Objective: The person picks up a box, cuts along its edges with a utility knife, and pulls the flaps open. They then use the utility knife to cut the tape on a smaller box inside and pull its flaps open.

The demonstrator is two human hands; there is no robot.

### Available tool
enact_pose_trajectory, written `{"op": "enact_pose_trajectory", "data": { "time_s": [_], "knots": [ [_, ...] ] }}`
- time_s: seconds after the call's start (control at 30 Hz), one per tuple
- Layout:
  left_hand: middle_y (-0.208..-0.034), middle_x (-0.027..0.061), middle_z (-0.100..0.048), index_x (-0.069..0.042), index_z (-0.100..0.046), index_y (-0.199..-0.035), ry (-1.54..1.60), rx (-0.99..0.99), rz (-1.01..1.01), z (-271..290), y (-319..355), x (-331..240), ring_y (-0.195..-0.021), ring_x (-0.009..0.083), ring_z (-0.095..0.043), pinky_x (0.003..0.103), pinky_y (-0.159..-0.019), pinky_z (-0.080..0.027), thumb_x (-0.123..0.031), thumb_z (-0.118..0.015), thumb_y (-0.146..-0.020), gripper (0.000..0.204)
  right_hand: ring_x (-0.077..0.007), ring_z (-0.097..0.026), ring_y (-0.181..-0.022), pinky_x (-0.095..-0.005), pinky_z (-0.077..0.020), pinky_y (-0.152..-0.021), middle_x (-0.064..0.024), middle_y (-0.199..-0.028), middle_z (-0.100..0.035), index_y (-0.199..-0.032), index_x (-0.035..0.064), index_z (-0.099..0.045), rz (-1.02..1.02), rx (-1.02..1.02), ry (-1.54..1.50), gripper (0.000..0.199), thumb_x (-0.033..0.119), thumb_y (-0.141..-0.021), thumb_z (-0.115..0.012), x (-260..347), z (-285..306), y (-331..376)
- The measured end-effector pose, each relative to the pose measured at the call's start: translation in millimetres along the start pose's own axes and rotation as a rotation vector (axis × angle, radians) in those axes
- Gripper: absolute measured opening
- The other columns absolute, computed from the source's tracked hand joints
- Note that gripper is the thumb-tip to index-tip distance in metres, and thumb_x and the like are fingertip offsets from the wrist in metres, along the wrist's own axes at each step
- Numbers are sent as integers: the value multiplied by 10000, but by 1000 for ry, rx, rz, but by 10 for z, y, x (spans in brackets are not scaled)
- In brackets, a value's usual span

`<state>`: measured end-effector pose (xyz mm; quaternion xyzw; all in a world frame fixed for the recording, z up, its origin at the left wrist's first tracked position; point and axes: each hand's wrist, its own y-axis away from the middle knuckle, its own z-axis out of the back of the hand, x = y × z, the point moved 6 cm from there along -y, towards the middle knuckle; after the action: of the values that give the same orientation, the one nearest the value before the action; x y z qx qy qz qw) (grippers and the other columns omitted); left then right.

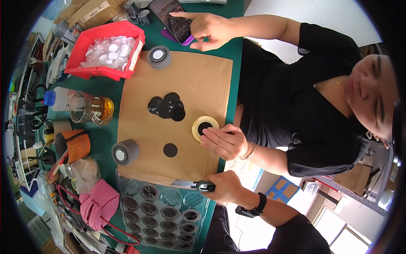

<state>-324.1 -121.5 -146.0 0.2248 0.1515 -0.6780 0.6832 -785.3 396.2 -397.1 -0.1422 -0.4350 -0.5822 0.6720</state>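
Far left, on green table (102, 134): bottle (62, 100) with blue cap, just beside glass jug (95, 111) part-filled with amber liquid. Below these in view, orange cup (79, 144), then pink bag (99, 204) with red cord looped about it. Above, red bin (97, 73) heaped with white discs (113, 48). Next rightward, cardboard (198, 80) laid flat across the table, with one grey roll (132, 150) near its lower left corner and another grey roll (159, 59) near its top edge. Along lower edge of cardboard, clear tray (160, 203) with rows of round pockets, many with dark discs inside. Mid-cardboard, overlapping black discs (169, 106) in a small pile; single black disc (170, 150) apart, below. At top, phone (171, 21) with lit screen, under pointing finger of co-worker's upper hand (209, 30). At right part of cardboard, yellow ring (197, 130) around a dark centre, under fingertips of co-worker's lower hand (226, 142). Below that, right hand (224, 186), black watch (259, 204) at wrist, closed round handle of knife (204, 186); blade pointing left, by border of cardboard and tray. Left hand out of view, so cannot tell whether spread or closed. Farthest right, co-worker (270, 106) in black, seated at table edge.
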Motion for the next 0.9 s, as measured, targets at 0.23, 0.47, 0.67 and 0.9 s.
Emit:
{"op": "enact_pose_trajectory", "data": {
  "time_s": [0.23,0.47,0.67,0.9],
  "knots": [
    [-849,176,-686,77,-654,-1096,1,12,56,-160,-210,255,-736,268,-631,451,-713,-516,-395,-741,-841,543,-272,-638,-546,-381,-493,-487,-53,-618,-636,-799,96,-682,18,19,-4,251,285,-708,-819,28,37,-36],
    [-845,174,-686,78,-653,-1095,-12,26,110,-240,-328,419,-732,267,-630,448,-710,-516,-389,-740,-842,539,-265,-637,-537,-371,-487,-475,-49,-614,-639,-813,94,-683,20,32,-18,290,309,-692,-836,-7,1,-27],
    [-842,172,-685,78,-652,-1095,-32,27,164,-289,-358,477,-729,266,-629,446,-707,-516,-385,-740,-843,535,-261,-635,-530,-368,-486,-471,-44,-611,-640,-813,93,-684,32,34,-14,294,313,-691,-837,-5,9,-35],
    [-839,170,-684,79,-651,-1095,-58,32,225,-291,-352,545,-725,265,-628,443,-704,-516,-380,-739,-844,531,-258,-636,-530,-367,-487,-473,-40,-610,-640,-825,94,-688,14,67,-7,302,319,-691,-837,-15,-7,-27]
  ]
}}
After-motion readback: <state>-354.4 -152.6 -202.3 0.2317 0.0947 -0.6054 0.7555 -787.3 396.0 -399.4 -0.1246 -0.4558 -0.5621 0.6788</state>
